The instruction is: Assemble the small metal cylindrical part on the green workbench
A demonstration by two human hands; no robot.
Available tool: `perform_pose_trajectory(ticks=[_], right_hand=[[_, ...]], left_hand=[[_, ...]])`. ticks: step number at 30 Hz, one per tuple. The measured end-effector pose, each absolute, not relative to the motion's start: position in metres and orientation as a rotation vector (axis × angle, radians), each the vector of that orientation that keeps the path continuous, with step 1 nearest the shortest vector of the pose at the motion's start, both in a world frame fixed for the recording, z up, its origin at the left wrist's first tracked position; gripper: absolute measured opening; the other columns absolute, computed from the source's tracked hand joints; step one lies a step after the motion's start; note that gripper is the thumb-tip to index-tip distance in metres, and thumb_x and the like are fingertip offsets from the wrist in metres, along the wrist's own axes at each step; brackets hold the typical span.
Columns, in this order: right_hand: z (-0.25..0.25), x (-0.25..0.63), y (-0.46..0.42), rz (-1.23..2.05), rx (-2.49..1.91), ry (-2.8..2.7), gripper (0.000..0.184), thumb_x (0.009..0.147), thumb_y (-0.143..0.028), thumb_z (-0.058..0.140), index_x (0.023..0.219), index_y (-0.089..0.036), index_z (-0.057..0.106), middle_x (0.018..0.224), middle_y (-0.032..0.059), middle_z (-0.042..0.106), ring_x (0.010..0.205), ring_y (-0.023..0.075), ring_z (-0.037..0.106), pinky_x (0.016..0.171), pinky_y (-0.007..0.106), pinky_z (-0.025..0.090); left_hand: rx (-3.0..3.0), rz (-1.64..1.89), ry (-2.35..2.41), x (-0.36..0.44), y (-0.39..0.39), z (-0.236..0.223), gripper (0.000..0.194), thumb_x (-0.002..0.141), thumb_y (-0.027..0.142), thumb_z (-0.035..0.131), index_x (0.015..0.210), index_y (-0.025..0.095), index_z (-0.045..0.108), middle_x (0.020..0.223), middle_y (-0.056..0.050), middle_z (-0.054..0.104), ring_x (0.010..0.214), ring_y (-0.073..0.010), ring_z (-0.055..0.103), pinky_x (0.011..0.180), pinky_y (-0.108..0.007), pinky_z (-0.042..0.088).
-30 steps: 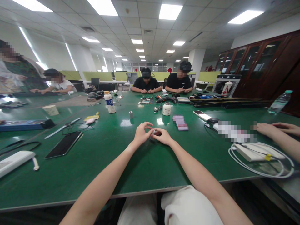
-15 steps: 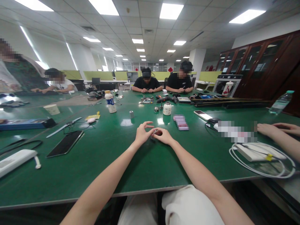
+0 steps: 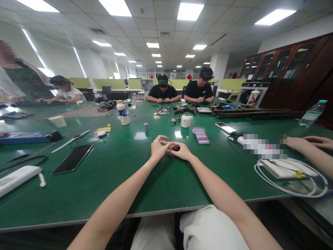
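My left hand [image 3: 158,149] and my right hand [image 3: 182,151] meet over the green table [image 3: 145,187], fingertips closed around a small shiny piece [image 3: 171,147]. The fingers cover most of it, so its kind cannot be made out. On my left hand the index finger arches away from the thumb, while the right thumb and fingers curl into a ring. Beyond the hands stand a small silver cylinder [image 3: 146,126], a white jar [image 3: 185,120] and small metal parts [image 3: 173,121]. A blurred pinkish item [image 3: 201,135] lies to the right of my right hand.
Left are a dark phone [image 3: 73,159], a white power strip [image 3: 20,178], a paper cup [image 3: 57,121] and a bottle [image 3: 122,113]. Right are a white phone [image 3: 225,128], a coiled cable [image 3: 321,182] and another person's hand [image 3: 299,144]. Two people [image 3: 163,89] sit opposite.
The small piece between my fingertips has tilted or turned slightly, and less of it shows beneath the fingers. Both hands stay almost in place.
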State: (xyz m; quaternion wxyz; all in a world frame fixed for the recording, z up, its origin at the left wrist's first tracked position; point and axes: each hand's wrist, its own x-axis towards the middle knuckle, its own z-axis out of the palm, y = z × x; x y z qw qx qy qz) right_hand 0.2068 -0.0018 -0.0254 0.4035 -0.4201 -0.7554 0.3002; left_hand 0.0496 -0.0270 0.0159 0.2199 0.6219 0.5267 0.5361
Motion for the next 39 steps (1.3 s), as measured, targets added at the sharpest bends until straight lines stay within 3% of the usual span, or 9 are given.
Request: perform_pose_trajectory(ticks=[5,10,18,25,29,33,39], right_hand=[[-0.024,0.206,-0.004,0.725,-1.059,-1.918,0.042,0.070,-0.047,0.076,0.101,-0.019,0.071,0.077,0.0018,0.070,0.071,0.0166,0.064,0.069,0.028,0.050],[-0.022,0.206,-0.006,0.701,-1.067,-1.899,0.043,0.069,-0.047,0.078,0.103,-0.020,0.072,0.082,0.0029,0.073,0.073,0.0165,0.065,0.073,0.029,0.051],[-0.023,0.206,-0.004,0.721,-1.082,-1.883,0.043,0.070,-0.047,0.078,0.103,-0.021,0.072,0.081,0.0022,0.073,0.074,0.0168,0.067,0.073,0.029,0.053],[-0.023,0.206,-0.003,0.739,-1.082,-1.886,0.045,0.069,-0.048,0.078,0.105,-0.021,0.071,0.082,0.0025,0.073,0.074,0.0169,0.067,0.073,0.029,0.053],[-0.022,0.206,-0.004,0.747,-1.088,-1.893,0.045,0.070,-0.048,0.077,0.105,-0.021,0.071,0.083,0.0026,0.073,0.075,0.0170,0.067,0.075,0.029,0.053],[-0.022,0.206,-0.004,0.751,-1.094,-1.889,0.045,0.069,-0.049,0.078,0.104,-0.021,0.071,0.084,0.0025,0.073,0.076,0.0172,0.068,0.075,0.029,0.054],[-0.022,0.206,-0.004,0.757,-1.079,-1.886,0.044,0.070,-0.047,0.078,0.105,-0.021,0.071,0.083,0.0028,0.073,0.075,0.0173,0.068,0.075,0.029,0.053]], left_hand=[[1.699,1.541,1.463,0.051,-0.027,0.016,0.031,0.066,0.037,0.077,0.088,0.021,0.062,0.070,0.000,0.075,0.074,-0.0217,0.073,0.078,-0.032,0.052],[1.688,1.620,1.572,0.032,-0.018,0.024,0.027,0.072,0.038,0.074,0.091,0.021,0.065,0.076,-0.002,0.077,0.087,-0.0233,0.073,0.085,-0.033,0.050],[1.831,1.148,1.848,-0.033,0.010,0.014,0.031,0.076,0.033,0.070,0.105,0.025,0.069,0.092,-0.005,0.078,0.100,-0.0271,0.070,0.089,-0.039,0.049],[2.041,0.798,1.818,-0.038,0.007,0.010,0.035,0.076,0.034,0.070,0.110,0.026,0.069,0.094,-0.003,0.078,0.105,-0.0259,0.068,0.099,-0.040,0.044],[2.076,0.812,1.844,-0.039,0.005,0.015,0.043,0.074,0.037,0.073,0.115,0.026,0.067,0.103,-0.004,0.076,0.108,-0.0264,0.067,0.098,-0.040,0.044],[2.047,0.832,1.885,-0.038,0.004,0.013,0.034,0.072,0.034,0.074,0.105,0.027,0.069,0.088,-0.001,0.078,0.106,-0.0270,0.068,0.101,-0.042,0.042],[2.030,1.247,1.543,-0.008,-0.003,0.016,0.029,0.073,0.036,0.072,0.099,0.023,0.068,0.082,-0.004,0.077,0.090,-0.0255,0.072,0.094,-0.041,0.048]])
